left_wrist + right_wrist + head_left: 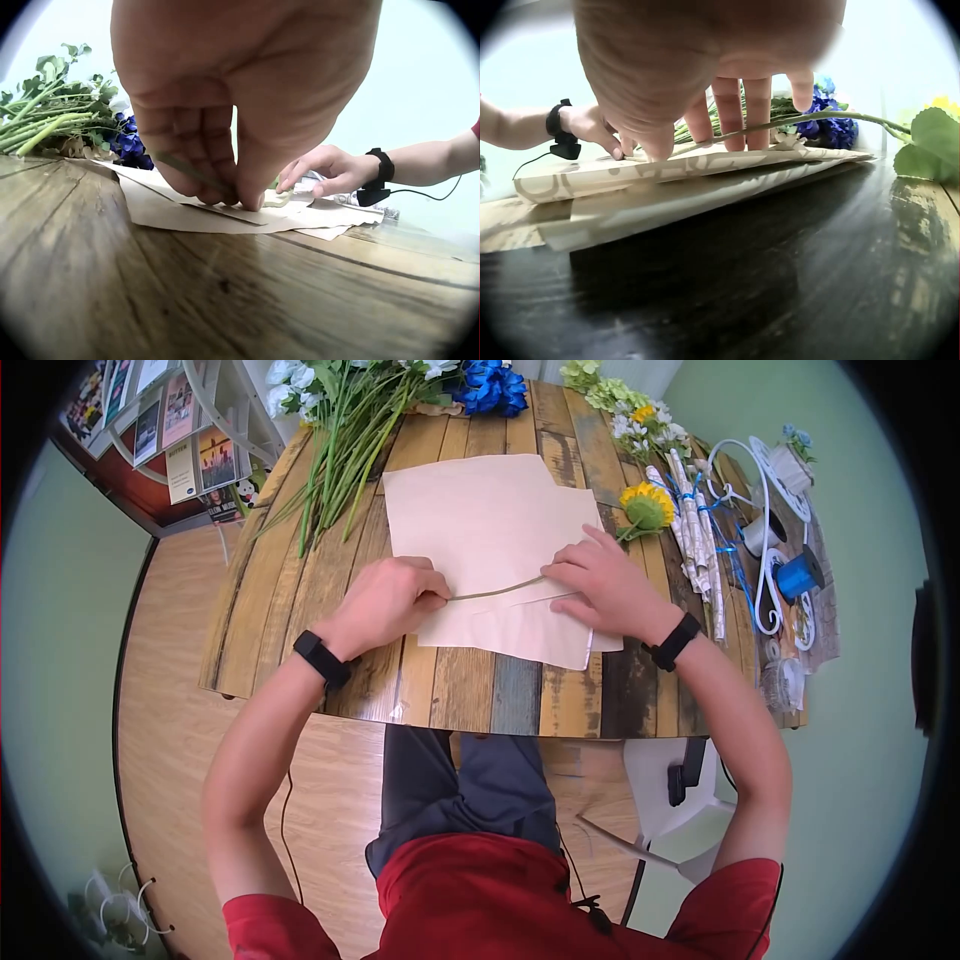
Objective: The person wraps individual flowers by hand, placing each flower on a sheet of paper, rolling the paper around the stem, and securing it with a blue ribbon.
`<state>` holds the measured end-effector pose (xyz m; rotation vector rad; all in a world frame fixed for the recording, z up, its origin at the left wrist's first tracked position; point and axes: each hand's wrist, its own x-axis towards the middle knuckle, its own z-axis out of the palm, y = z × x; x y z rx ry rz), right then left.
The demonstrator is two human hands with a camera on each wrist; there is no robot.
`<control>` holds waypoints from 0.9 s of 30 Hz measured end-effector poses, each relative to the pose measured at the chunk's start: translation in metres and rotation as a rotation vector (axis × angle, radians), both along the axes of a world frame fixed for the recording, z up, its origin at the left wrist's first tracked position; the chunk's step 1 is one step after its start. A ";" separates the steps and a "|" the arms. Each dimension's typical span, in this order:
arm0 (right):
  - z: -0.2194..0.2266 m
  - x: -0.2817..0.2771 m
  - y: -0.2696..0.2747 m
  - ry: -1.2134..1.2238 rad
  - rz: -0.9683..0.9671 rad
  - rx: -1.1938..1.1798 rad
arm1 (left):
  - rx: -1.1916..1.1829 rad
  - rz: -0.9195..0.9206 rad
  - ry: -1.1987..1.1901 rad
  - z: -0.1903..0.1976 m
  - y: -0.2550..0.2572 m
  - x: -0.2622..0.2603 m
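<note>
A sunflower (650,508) lies at the right, its thin green stem (495,592) running leftward across sheets of cream wrapping paper (470,510). My left hand (385,598) pinches the stem near its left end between thumb and fingers, low over the paper. Farther up the stem, my right hand (612,588) spreads over the paper's right side. In the right wrist view its fingers (727,112) reach down fairly straight behind the stem, with the thumb near the paper. A folded lower edge of the paper (705,169) shows patterned, layered sheets. The sunflower's leaf (937,142) stands to the right.
Long-stemmed flowers (345,470) and blue flowers (492,388) lie at the table's back. On the right are patterned paper rolls (695,525), a blue ribbon spool (798,574) and a white scrolled metal stand (768,585). A magazine rack (200,435) stands at the far left.
</note>
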<state>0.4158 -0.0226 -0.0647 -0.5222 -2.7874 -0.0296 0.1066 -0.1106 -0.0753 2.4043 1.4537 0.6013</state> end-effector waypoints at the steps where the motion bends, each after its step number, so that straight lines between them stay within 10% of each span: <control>1: -0.003 -0.001 -0.001 -0.015 -0.001 -0.045 | 0.000 0.005 -0.022 -0.002 0.000 -0.001; 8: -0.021 -0.003 0.005 -0.080 0.015 0.176 | -0.024 -0.013 -0.082 -0.002 0.001 -0.004; 27: -0.008 0.012 0.017 -0.136 -0.019 -0.148 | -0.272 -0.042 -0.119 0.002 0.012 -0.006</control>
